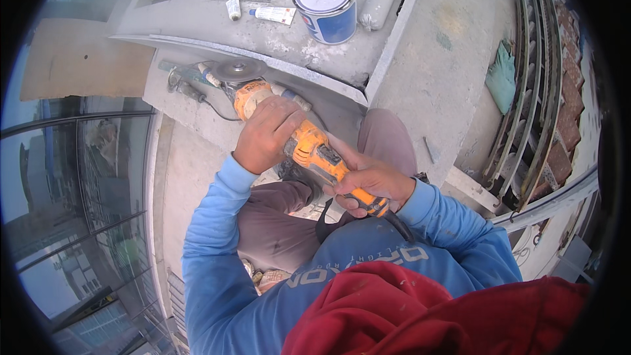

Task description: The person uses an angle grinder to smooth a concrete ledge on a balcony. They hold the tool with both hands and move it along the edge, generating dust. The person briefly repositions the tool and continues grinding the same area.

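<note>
An orange and black angle grinder (312, 146) lies slantwise across the middle, gripped by both hands. My left hand (266, 133) is closed over its front body, just behind the gear head. Farther back, my right hand (374, 177) wraps round the rear handle, where the black cord comes out. At the far end the round grey disc (240, 70) sits against or right beside the front edge of the grey ledge (315, 77); whether they touch I cannot tell.
A blue and white paint can (327, 10) stands on the ledge beside two small tubes, one of them a white tube (275, 14). Under the ledge lies another corded tool (190, 91). Glass panels (112, 158) line the left; metal rails (526, 92) and a green bag (501, 77) are right.
</note>
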